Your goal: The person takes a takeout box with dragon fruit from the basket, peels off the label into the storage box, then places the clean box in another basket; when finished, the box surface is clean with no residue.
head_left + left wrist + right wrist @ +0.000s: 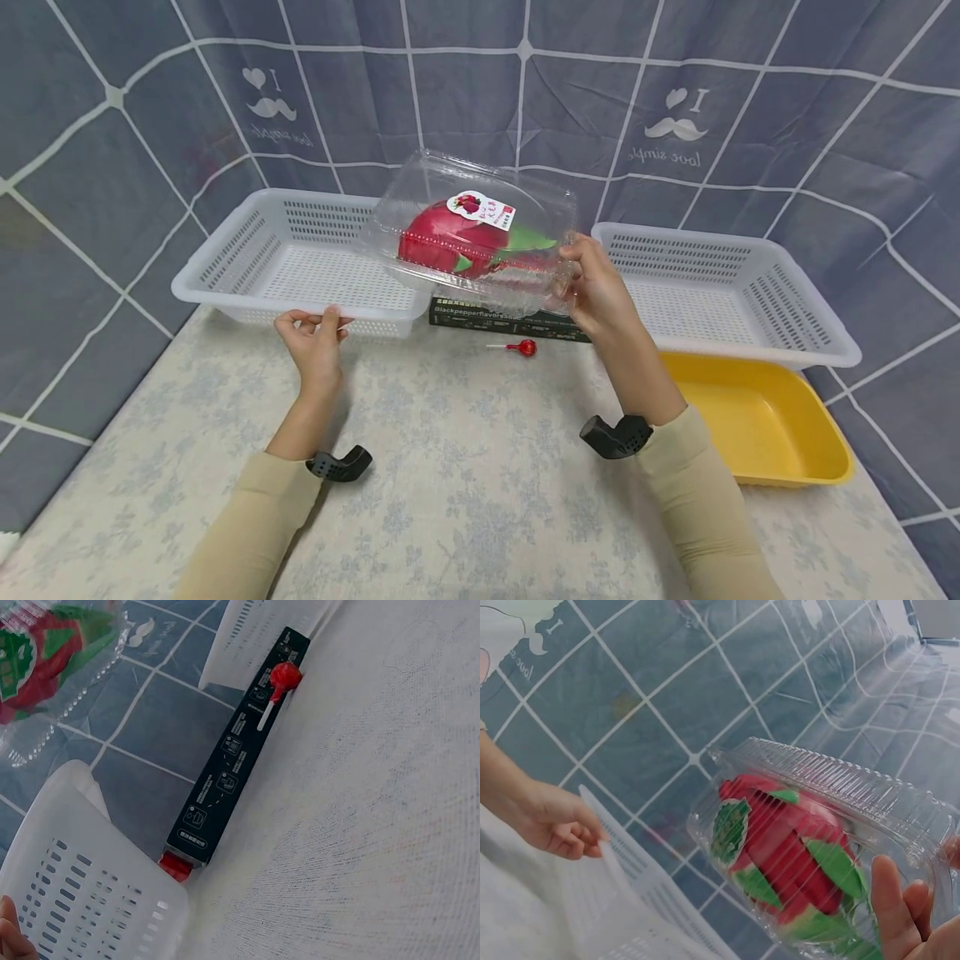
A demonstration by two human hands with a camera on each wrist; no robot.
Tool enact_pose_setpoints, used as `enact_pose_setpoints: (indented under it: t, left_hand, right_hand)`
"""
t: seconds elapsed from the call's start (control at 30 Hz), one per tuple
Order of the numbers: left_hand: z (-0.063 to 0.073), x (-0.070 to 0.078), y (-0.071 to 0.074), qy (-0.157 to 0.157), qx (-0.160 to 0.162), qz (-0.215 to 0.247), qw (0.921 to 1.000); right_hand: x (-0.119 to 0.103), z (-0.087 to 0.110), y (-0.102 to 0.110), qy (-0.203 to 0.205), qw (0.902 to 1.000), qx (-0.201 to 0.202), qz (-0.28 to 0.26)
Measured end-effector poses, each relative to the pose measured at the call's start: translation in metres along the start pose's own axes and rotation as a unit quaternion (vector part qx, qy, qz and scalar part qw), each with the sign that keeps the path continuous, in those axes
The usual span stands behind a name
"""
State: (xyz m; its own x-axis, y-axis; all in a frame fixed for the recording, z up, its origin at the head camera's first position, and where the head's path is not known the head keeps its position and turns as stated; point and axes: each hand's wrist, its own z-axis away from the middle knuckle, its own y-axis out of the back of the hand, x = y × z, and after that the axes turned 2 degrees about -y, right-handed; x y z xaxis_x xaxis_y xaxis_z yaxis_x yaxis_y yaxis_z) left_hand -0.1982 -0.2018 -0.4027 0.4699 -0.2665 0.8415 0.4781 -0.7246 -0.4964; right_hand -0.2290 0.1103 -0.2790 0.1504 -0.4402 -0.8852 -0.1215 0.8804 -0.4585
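Observation:
My right hand [600, 287] grips the right end of a clear plastic clamshell box [555, 196], held up in the air. Inside it lies a red dragon fruit [442, 237] with green scales and a printed label on the lid above. The box's left end overlaps the left white basket [225, 287] in the head view. With thumb and fingers, my left hand [311, 337] pinches the front rim of that basket; the right wrist view shows this left hand [562, 825] at the rim too.
A black box [480, 319] lettered "Blackpepperflavorsau..." lies between the baskets. In front of it is a red lollipop [527, 347]. Another white basket [720, 292] stands at the right, with a yellow tray [780, 425] nearer me. A tiled-pattern curtain [480, 100] hangs behind.

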Motion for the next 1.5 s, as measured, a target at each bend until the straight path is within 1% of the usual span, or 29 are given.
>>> enact_pose_setpoints:
  t: [0.23,0.37,0.47,0.53,0.67,0.83,1.1,1.17,1.37,1.5]
  left_hand:
    - [0.0,0.0,0.0,-0.001,-0.001,0.0,1.0]
    - [-0.001,0.0,0.0,0.001,-0.003,0.001,1.0]
    - [-0.001,0.001,0.0,0.002,-0.004,0.001,1.0]
    - [-0.001,0.001,-0.001,0.002,-0.003,0.001,1.0]
    - [-0.001,0.001,-0.001,0.003,-0.005,-0.004,1.0]
    - [0.0,0.001,-0.001,0.003,-0.004,-0.003,1.0]
    - [0.0,0.001,-0.001,0.004,-0.001,0.005,1.0]
    - [0.0,0.0,-0.001,0.001,-0.001,0.005,1.0]
    - [0.0,0.0,-0.001,0.001,-0.002,0.012,0.9999]
    - [0.001,0.0,-0.001,0.002,-0.003,0.002,1.0]
  right_hand:
    - [-0.002,0.022,0.014,0.006,0.9996,-0.013,-0.024]
    - [-0.002,0.034,0.02,0.005,0.9992,-0.005,-0.039]
    - [-0.002,0.042,0.025,0.006,0.9991,-0.001,-0.042]
    - [-0.001,0.046,0.028,0.011,0.9995,-0.001,-0.03]
    - [0.001,0.055,0.035,0.02,0.9997,-0.014,-0.008]
    - [0.006,0.068,0.041,0.029,0.9988,-0.037,-0.014]
    - [0.014,0.085,0.051,0.051,0.9944,-0.088,-0.027]
    - [0.016,0.089,0.053,0.047,0.9935,-0.097,-0.039]
    - [0.026,0.098,0.061,0.028,0.9942,-0.095,-0.041]
    - [0.036,0.101,0.068,0.015,0.9938,-0.101,-0.044]
